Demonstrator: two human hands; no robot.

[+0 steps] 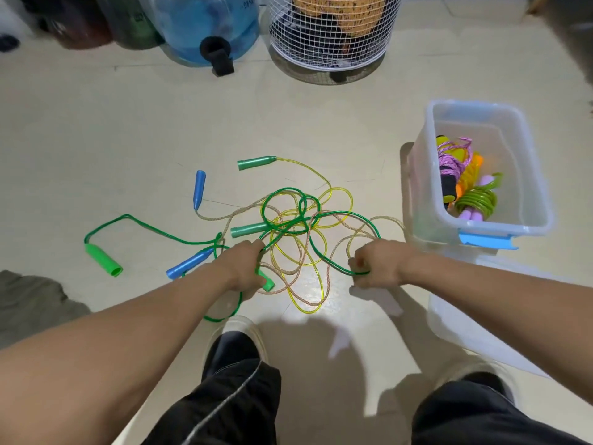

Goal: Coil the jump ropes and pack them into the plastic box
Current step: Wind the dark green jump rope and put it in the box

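Note:
A tangle of jump ropes [298, 232] lies on the pale floor: a dark green cord, a yellow clear cord and a beige braided cord. My left hand [242, 266] grips one bright green handle [267, 282] of the green rope. The rope's other bright green handle [102, 255] lies far left. My right hand [377, 264] pinches the dark green cord [333, 263] near the floor. Two blue handles [199, 188] [189, 263] and two teal handles [256, 162] [248, 230] lie loose. The clear plastic box [475, 114] stands at the right, holding several coiled ropes [471, 194].
The box lid [465, 322] lies flat under my right forearm. A white wire basket [333, 36] and a blue water jug [205, 27] stand at the back. Dark cloth [29, 300] lies at the left edge. My shoes and knees are at the bottom.

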